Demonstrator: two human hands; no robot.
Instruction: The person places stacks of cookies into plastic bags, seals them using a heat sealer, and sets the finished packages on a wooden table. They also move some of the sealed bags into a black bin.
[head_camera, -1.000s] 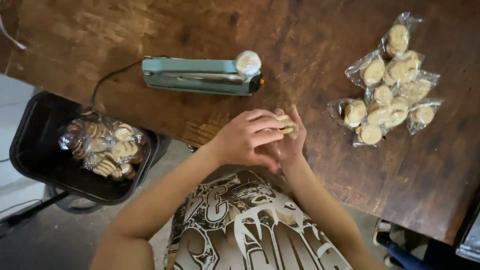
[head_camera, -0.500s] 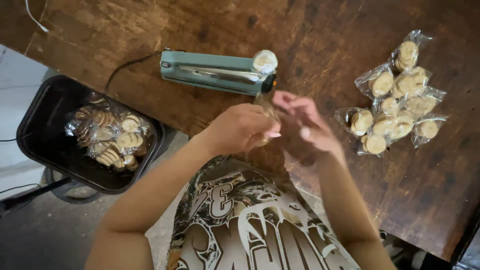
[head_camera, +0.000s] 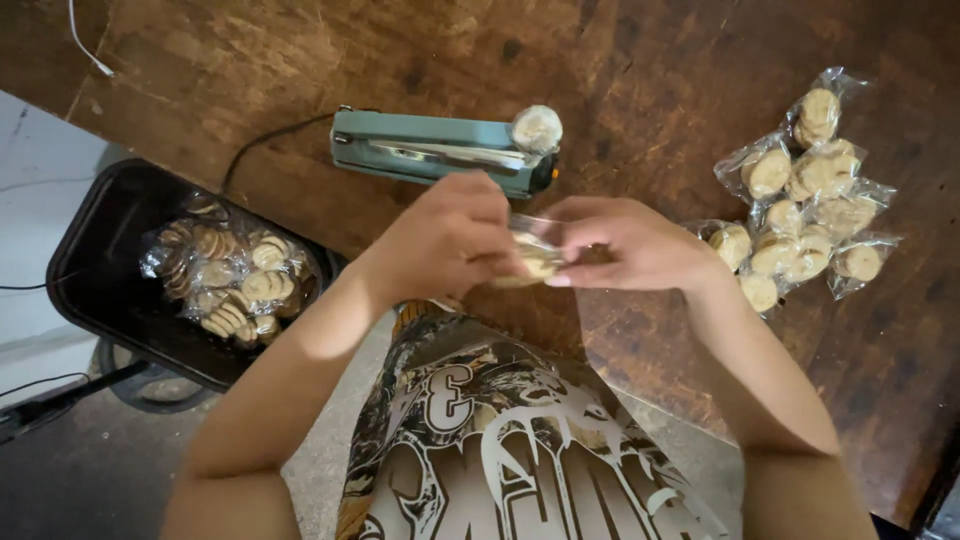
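Note:
My left hand (head_camera: 450, 240) and my right hand (head_camera: 630, 245) meet over the near edge of a dark wooden table (head_camera: 640, 80). Between their fingers they hold a small clear bag of pale round cookies (head_camera: 535, 262), mostly hidden by the fingers. Just beyond the hands lies a teal heat sealer (head_camera: 440, 150) with a round white knob on its right end.
A heap of several clear cookie bags (head_camera: 805, 200) lies on the table to the right. Off the table's left edge stands a black bin (head_camera: 100, 250) with more bagged cookies (head_camera: 230, 275) inside. A black cord (head_camera: 265, 145) runs from the sealer's left end.
Both hands have lifted from the table edge toward the sealer and spread a little, with the small cookie bag held between them. The camera has shifted closer.

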